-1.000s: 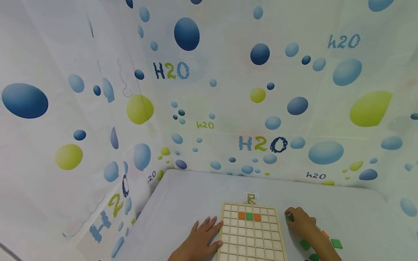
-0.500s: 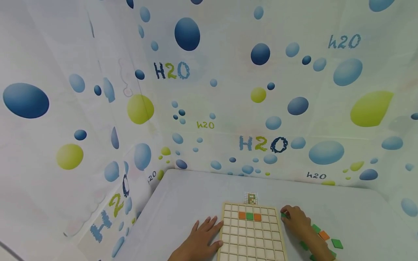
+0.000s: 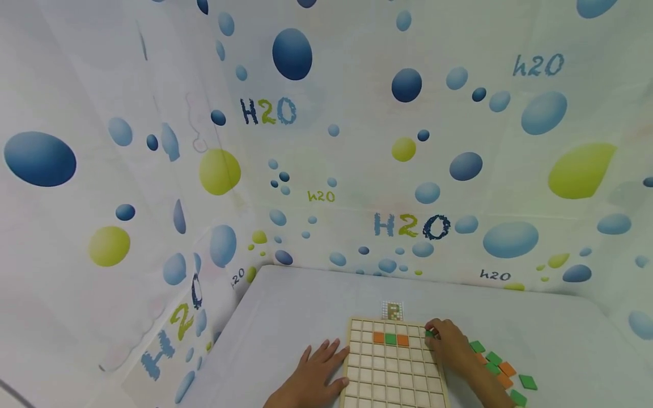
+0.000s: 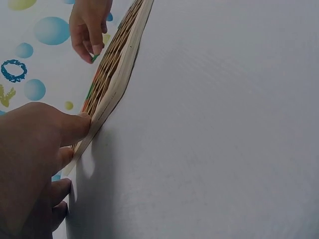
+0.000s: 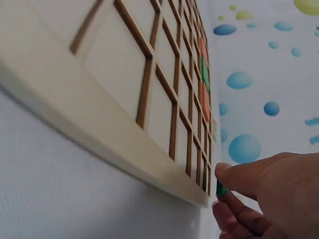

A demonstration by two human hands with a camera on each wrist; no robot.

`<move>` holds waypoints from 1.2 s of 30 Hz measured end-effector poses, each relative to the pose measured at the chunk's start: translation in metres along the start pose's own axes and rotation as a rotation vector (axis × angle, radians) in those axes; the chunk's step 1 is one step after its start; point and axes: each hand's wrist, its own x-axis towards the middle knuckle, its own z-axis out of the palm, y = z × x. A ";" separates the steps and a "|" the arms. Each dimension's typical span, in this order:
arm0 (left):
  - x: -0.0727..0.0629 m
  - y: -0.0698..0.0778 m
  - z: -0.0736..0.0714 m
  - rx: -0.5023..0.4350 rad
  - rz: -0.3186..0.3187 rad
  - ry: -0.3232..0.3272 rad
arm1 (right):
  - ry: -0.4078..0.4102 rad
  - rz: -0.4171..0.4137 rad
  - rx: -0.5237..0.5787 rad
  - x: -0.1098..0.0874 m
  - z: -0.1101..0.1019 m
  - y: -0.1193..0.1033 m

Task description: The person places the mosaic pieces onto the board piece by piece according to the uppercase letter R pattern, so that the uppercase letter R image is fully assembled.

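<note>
A wooden grid board (image 3: 377, 374) lies on the white table, with an orange tile (image 3: 378, 338), a green tile (image 3: 390, 339) and another orange tile (image 3: 403, 340) side by side in its second row. My left hand (image 3: 313, 377) lies spread beside the board, its thumb and fingertips touching the left edge; the left wrist view shows the thumb (image 4: 75, 127) on the rim. My right hand (image 3: 451, 345) pinches a small green tile (image 5: 221, 188) between thumb and fingers, over the upper right corner of the board.
Several loose green and orange tiles (image 3: 507, 369) lie on the table (image 3: 561, 334) to the right of the board, near my right forearm. A small printed pattern card (image 3: 393, 310) sits just beyond the board's far edge. A patterned curtain (image 3: 357, 141) rises behind and at the left.
My right hand has moved left with the green tile, from the table beside the board to over its upper right corner. More loose tiles now show. The left hand stays put.
</note>
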 end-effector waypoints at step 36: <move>0.000 0.000 0.000 -0.010 0.005 0.007 | -0.072 -0.186 0.013 -0.009 0.013 -0.016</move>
